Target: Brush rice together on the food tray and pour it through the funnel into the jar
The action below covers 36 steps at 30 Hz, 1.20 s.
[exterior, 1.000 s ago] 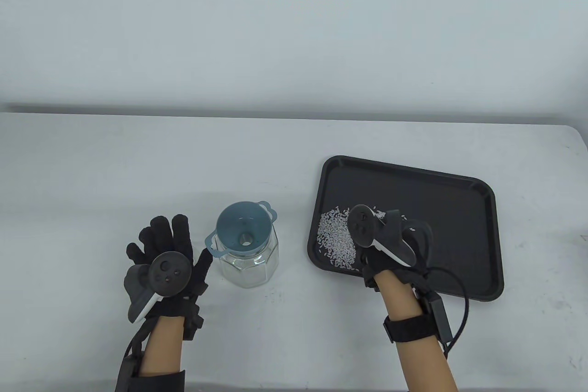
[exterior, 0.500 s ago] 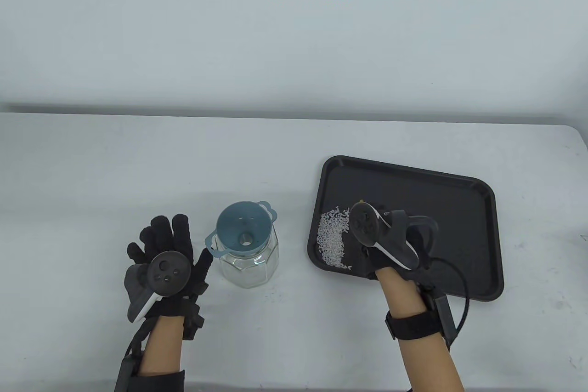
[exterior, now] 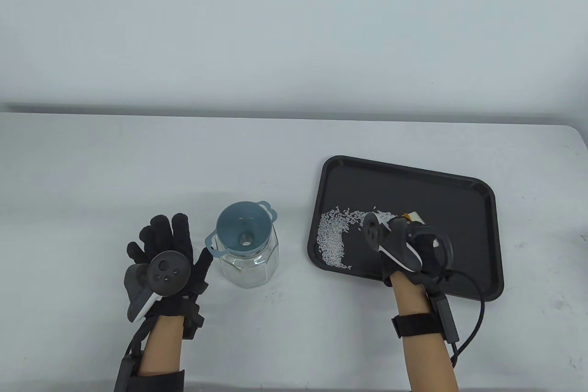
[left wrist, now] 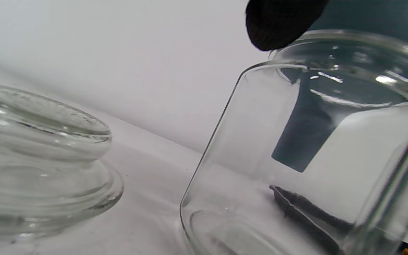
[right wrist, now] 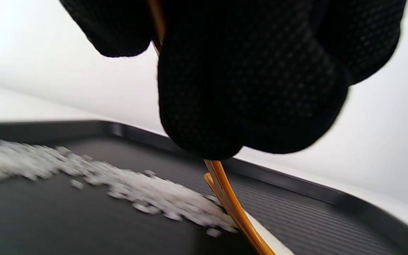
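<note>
White rice (exterior: 333, 238) lies heaped in the near left part of the black food tray (exterior: 459, 199), with a thin trail running right. My right hand (exterior: 415, 233) hovers over the tray to the right of the heap and grips a small brush (exterior: 412, 216). In the right wrist view its orange handle (right wrist: 225, 191) passes between my curled fingers (right wrist: 246, 88), its tip at the end of the rice (right wrist: 136, 187) trail. The glass jar (exterior: 250, 265) stands left of the tray with the blue funnel (exterior: 243, 229) seated in its mouth. My left hand (exterior: 161, 238) lies flat and spread beside the jar.
In the left wrist view a glass lid (left wrist: 37, 159) sits on the table close to the jar (left wrist: 313, 159); my hand hides it in the table view. The table's far edge (exterior: 294, 114) meets a plain wall.
My right hand has moved to the right across the tray, away from the rice heap, and the brush head now shows. The left hand, jar and funnel have not moved.
</note>
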Motion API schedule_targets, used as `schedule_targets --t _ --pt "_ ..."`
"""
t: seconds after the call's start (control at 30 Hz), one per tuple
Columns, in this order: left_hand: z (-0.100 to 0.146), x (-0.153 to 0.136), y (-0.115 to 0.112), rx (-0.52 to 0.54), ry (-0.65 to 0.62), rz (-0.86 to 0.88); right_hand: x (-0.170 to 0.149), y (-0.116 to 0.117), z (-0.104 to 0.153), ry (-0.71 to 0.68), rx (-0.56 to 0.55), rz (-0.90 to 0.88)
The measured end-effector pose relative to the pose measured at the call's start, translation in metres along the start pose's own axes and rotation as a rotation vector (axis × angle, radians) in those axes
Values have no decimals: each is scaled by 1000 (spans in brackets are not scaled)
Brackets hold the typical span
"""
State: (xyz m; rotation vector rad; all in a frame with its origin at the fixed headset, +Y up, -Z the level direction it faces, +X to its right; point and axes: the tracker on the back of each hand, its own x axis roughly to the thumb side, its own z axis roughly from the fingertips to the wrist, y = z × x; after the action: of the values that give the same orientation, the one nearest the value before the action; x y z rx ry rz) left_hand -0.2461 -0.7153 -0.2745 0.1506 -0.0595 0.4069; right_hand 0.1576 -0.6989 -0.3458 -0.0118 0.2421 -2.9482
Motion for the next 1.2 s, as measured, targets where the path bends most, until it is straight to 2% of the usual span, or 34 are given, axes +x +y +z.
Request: schedule_targets --t 0.27,0.33,0.43,0.5,0.6,0.67,0.7,0.77,0.87,1.1,1.2 --pt "1 0 0 4 2 5 42 -39 24 -214 14 -188" --pt "1 0 0 -1 1 1 39 -51 23 -196 -5 -210" --pt "1 0 0 -3 3 4 27 -60 15 -123 -61 -153" --pt "1 0 0 -2 3 3 19 -55 9 -78 -84 -78" --pt "1 0 0 0 2 3 6 -26 -1 33 -84 144" --pt "1 0 0 1 3 4 1 -9 -4 72 -28 242" --pt "1 0 0 1 3 3 -2 1 -7 90 36 263" --pt "0 0 0 -2 6 5 -5 16 -10 107 170 209" --pt "0 0 0 -3 7 4 3 14 -8 65 119 153" --pt "1 0 -2 -16 12 3 35 -18 11 -174 64 -116" --pt "1 0 -2 -16 11 3 41 -31 21 -251 73 -226"
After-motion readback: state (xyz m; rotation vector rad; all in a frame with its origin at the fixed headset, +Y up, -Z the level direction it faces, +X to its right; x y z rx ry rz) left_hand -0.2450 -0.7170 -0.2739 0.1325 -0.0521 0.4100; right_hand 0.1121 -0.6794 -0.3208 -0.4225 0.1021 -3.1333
